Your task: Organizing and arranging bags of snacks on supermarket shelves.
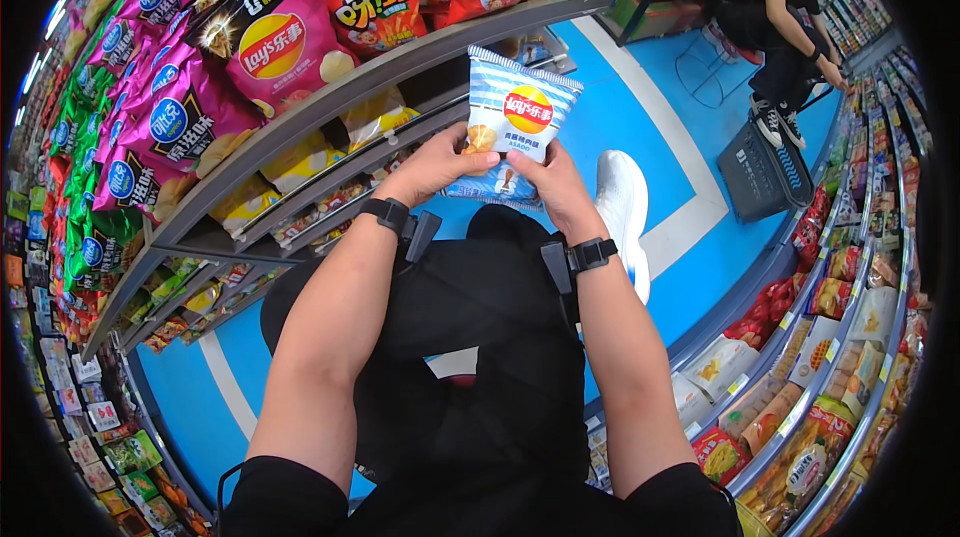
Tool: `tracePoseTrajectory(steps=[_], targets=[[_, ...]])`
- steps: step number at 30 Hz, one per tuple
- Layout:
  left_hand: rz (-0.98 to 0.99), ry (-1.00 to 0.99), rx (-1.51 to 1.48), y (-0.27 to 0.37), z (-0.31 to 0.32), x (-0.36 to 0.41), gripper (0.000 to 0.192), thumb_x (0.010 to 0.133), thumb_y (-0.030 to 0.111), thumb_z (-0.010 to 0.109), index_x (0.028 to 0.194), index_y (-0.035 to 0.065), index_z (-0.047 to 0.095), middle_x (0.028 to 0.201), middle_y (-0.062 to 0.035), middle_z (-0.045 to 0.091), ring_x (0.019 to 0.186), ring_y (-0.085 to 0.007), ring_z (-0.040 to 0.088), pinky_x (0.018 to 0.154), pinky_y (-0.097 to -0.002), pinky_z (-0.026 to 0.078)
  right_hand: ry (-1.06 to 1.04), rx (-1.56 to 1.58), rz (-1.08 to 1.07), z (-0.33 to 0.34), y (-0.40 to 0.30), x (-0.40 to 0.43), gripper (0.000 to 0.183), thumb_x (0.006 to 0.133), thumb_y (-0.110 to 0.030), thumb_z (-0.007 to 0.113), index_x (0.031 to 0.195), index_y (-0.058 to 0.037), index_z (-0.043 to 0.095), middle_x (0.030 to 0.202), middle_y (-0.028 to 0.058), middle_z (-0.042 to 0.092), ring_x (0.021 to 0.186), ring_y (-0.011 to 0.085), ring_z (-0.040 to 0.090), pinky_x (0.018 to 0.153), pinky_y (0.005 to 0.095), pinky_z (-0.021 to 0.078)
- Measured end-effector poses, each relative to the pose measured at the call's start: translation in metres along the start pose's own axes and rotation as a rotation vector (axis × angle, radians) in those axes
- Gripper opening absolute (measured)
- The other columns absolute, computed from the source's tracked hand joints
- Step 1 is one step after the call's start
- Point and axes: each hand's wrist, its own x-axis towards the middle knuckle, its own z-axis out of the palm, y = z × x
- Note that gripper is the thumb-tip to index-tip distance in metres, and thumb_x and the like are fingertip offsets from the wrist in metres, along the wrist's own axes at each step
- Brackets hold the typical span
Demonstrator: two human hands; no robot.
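Observation:
A small blue-and-white striped bag of Lay's potato chips (521,117) is held up in front of me, its printed front facing my head. My left hand (441,162) grips its left edge, with the thumb lying across the front. On the opposite side my right hand (553,181) pinches the bag, its thumb also on the front. The two thumbtips are close together near the bag's middle. Most of my fingers are hidden behind the bag. Below it are my black-clothed lap (465,289) and one white shoe (622,207).
A display shelf (390,76) piled with chip bags, among them a pink Lay's bag (281,34), curves along my left. Shelves of packaged snacks (772,379) line the right. Ahead right, a seated person (780,19) is beside a dark shopping basket (765,169) on the blue floor (675,169).

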Motion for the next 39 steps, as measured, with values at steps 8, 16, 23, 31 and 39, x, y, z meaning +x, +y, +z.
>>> tracePoseTrajectory(steps=[8,16,23,31,39], targets=[[0.032,-0.016,-0.077,0.001,0.0,-0.001,0.078,0.094,0.034,0.088,0.153,-0.0012,0.051,0.137,-0.0115,0.068,0.12,-0.0169,0.067,0.105,-0.0322,0.054,0.002,0.106,0.03,-0.002,0.001,0.003,0.068,0.093,-0.032,0.089,0.143,-0.0028,0.055,0.125,0.0065,0.069,0.098,0.0091,0.063,0.083,0.0238,0.0511],[0.031,0.028,-0.16,0.004,0.001,0.0,0.066,0.098,0.033,0.084,0.147,-0.0009,0.056,0.136,-0.0122,0.069,0.119,-0.0171,0.068,0.104,-0.0345,0.056,-0.021,0.129,0.0,0.001,-0.009,-0.005,0.064,0.092,-0.028,0.091,0.14,-0.0046,0.056,0.126,0.005,0.071,0.104,0.0094,0.068,0.085,0.0247,0.0551],[0.041,0.04,-0.183,0.005,0.002,0.002,0.061,0.101,0.033,0.081,0.144,-0.0019,0.057,0.135,-0.0141,0.071,0.117,-0.0194,0.072,0.101,-0.0365,0.06,-0.034,0.131,0.037,-0.002,-0.011,-0.003,0.062,0.093,-0.024,0.089,0.141,-0.0028,0.055,0.132,0.008,0.071,0.113,0.0132,0.069,0.095,0.0288,0.0562],[0.04,0.088,-0.11,0.004,-0.002,0.002,0.054,0.104,0.037,0.077,0.139,-0.0015,0.062,0.131,-0.0124,0.074,0.113,-0.0164,0.073,0.099,-0.0335,0.06,-0.034,0.174,0.035,-0.003,-0.005,0.0,0.06,0.098,-0.024,0.085,0.142,0.0017,0.054,0.13,0.0098,0.07,0.108,0.0135,0.069,0.093,0.03,0.0565],[0.042,0.107,-0.101,-0.003,-0.005,0.008,0.053,0.105,0.036,0.075,0.141,-0.0011,0.061,0.133,-0.0116,0.073,0.116,-0.0165,0.072,0.101,-0.0331,0.06,-0.014,0.209,0.087,-0.005,0.002,0.004,0.057,0.1,-0.036,0.083,0.134,0.0046,0.06,0.121,0.009,0.071,0.099,0.0112,0.068,0.085,0.0262,0.0572]])
